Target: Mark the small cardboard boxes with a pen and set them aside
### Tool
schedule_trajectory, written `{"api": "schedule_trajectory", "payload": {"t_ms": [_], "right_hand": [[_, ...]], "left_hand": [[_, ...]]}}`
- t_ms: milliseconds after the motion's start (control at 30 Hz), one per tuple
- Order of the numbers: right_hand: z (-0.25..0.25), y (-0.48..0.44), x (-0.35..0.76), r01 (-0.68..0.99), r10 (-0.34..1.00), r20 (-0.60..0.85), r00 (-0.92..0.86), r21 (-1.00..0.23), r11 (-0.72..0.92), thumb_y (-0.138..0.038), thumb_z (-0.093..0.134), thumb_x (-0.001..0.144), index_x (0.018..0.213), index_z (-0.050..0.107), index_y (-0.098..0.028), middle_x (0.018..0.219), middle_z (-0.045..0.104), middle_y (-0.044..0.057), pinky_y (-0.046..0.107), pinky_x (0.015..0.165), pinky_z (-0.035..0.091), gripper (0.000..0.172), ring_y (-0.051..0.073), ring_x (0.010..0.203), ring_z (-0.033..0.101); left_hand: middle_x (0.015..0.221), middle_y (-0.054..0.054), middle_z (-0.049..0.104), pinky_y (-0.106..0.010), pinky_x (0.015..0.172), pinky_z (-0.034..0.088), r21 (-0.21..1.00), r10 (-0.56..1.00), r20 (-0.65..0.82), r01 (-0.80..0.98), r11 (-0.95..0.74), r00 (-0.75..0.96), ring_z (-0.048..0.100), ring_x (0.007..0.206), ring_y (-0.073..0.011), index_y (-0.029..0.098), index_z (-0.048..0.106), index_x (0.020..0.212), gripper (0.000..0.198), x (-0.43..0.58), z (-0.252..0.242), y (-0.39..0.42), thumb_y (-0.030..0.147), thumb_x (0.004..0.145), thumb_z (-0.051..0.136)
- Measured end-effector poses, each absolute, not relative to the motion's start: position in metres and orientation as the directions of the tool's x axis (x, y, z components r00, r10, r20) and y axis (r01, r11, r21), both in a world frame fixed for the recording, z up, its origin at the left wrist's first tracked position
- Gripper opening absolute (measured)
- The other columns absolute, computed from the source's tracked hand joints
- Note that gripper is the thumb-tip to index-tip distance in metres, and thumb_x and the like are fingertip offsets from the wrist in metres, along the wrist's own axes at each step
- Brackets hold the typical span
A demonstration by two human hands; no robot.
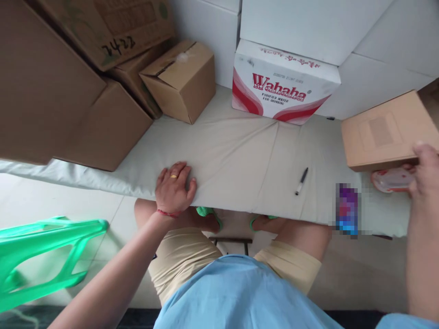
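My left hand (175, 188) lies on the front edge of the pale cloth surface (236, 164), fingers loosely bent, with nothing in it. At the far right my right hand (427, 167) grips the near edge of a brown cardboard box (387, 128), thumb on its top face. Just below that box, by the right fingers, is a clear container with orange-red edging (393, 179); whether the fingers hold it too I cannot tell. A black and clear pen (302, 181) rests on the cloth between the hands. Right of the pen is a pixelated purple and blue item (347, 209).
A white and red Wahaha box (283, 87) stands at the back. Brown cartons (187, 82) are stacked at the back left, with a large one (99, 128) nearer. White boxes (295, 25) line the rear. A green stool (68, 256) is on the floor at left.
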State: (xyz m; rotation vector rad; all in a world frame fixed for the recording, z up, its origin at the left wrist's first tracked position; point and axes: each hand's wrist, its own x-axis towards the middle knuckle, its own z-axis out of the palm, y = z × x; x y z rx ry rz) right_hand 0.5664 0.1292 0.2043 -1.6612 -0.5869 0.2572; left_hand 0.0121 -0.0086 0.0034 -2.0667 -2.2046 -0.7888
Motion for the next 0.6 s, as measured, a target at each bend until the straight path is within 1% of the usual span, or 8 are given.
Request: {"api": "schedule_trajectory", "payload": {"t_ms": [67,100,200,267,300,367,467,600], "right_hand": [[0.204,0.087,0.558,0.1,0.669,0.069,0.74,-0.995,-0.009,-0.002,0.07,0.088,0.112,0.084,-0.019,0.143,0.075,0.016,0.038,0.069,0.052,0.033,0.025,0.117,0.078],[0.2,0.067,0.554,0.021,0.726,-0.016,0.688,-0.999,-0.042,-0.005,0.066,0.091,0.108,0.085,-0.018,0.14,0.076,0.017,0.036,0.069,0.056,0.028,0.023,0.111,0.079],[0.174,0.011,0.54,-0.157,0.739,-0.231,0.632,-0.973,-0.17,-0.021,0.072,0.084,0.105,0.086,-0.017,0.126,0.082,0.014,0.033,0.075,0.065,0.025,0.021,0.094,0.081],[0.15,-0.018,0.529,-0.212,0.726,-0.302,0.618,-0.953,-0.216,-0.03,0.082,0.072,0.106,0.085,-0.018,0.113,0.085,0.01,0.031,0.076,0.068,0.036,0.022,0.089,0.08],[0.139,-0.029,0.523,-0.231,0.736,-0.33,0.592,-0.944,-0.237,-0.033,0.086,0.067,0.107,0.085,-0.018,0.108,0.085,0.009,0.031,0.075,0.068,0.042,0.023,0.088,0.081],[0.12,-0.044,0.511,-0.249,0.78,-0.366,0.508,-0.929,-0.274,-0.04,0.09,0.063,0.108,0.084,-0.02,0.103,0.085,0.008,0.034,0.077,0.069,0.05,0.026,0.088,0.082],[0.101,-0.05,0.494,-0.255,0.848,-0.389,0.359,-0.915,-0.312,-0.048,0.088,0.069,0.108,0.082,-0.024,0.102,0.086,0.007,0.046,0.091,0.07,0.046,0.03,0.091,0.083],[0.087,-0.05,0.479,-0.232,0.913,-0.369,0.173,-0.916,-0.327,-0.052,0.085,0.078,0.106,0.081,-0.029,0.104,0.085,0.006,0.053,0.106,0.065,0.037,0.033,0.108,0.082]], "left_hand": [[0.148,-0.023,0.069,-0.062,0.128,0.036,0.4,0.928,0.342,0.917,0.003,-0.152,0.063,0.142,-0.0415,0.013,0.074,0.129,0.045,0.012,0.003,-0.007,0.04,0.101,0.051],[0.146,-0.023,0.069,-0.063,0.127,0.037,0.443,0.922,0.342,0.896,0.012,-0.181,0.061,0.142,-0.0424,0.014,0.075,0.125,0.043,0.013,0.004,-0.007,0.041,0.1,0.053],[0.137,-0.022,0.069,-0.063,0.122,0.045,0.625,0.897,0.317,0.779,0.047,-0.309,0.06,0.14,-0.0423,0.016,0.074,0.116,0.037,0.028,0.014,-0.017,0.044,0.095,0.06],[0.13,-0.018,0.07,-0.057,0.113,0.054,0.783,0.912,0.206,0.619,0.065,-0.355,0.067,0.127,-0.0368,0.018,0.072,0.117,0.038,0.048,0.029,-0.032,0.048,0.096,0.063],[0.127,-0.015,0.071,-0.052,0.105,0.059,0.865,0.934,0.106,0.495,0.082,-0.34,0.07,0.118,-0.0328,0.02,0.07,0.12,0.041,0.06,0.037,-0.041,0.053,0.097,0.063],[0.117,-0.012,0.073,-0.045,0.095,0.063,0.97,0.974,-0.108,0.193,0.147,-0.2,0.072,0.112,-0.029,0.021,0.067,0.122,0.049,0.083,0.054,-0.061,0.064,0.099,0.063],[0.123,-0.013,0.07,-0.043,0.093,0.064,0.967,0.972,-0.235,-0.099,0.237,0.029,0.071,0.118,-0.0296,0.022,0.061,0.13,0.066,0.108,0.073,-0.085,0.077,0.095,0.066],[0.137,-0.017,0.063,-0.045,0.097,0.062,0.944,0.955,-0.249,-0.183,0.276,0.158,0.067,0.127,-0.0337,0.024,0.053,0.141,0.083,0.118,0.087,-0.103,0.081,0.086,0.075]]}}
